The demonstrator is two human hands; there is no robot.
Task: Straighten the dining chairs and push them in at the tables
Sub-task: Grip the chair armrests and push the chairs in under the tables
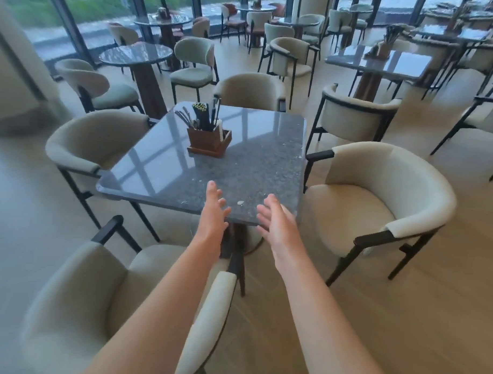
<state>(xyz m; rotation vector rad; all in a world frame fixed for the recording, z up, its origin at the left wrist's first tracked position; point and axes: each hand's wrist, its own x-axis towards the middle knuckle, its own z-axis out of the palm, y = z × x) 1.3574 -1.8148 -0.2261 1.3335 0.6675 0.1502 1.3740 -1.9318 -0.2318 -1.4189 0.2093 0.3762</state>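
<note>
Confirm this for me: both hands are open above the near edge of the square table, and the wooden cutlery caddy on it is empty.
Not quite. The head view shows the wooden cutlery caddy holding dark utensils and straws, not empty. The left hand and right hand are indeed open above the square table's near edge.

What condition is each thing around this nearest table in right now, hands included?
Left hand: open, holding nothing.
Right hand: open, holding nothing.
Right chair: pulled out, angled away from the table.
Near chair: pulled out, turned askew.
Left chair: tucked close to the table.
Far chair: pushed in.
Cutlery caddy: upright, stocked.
Square table: glossy, a few crumbs.
</note>
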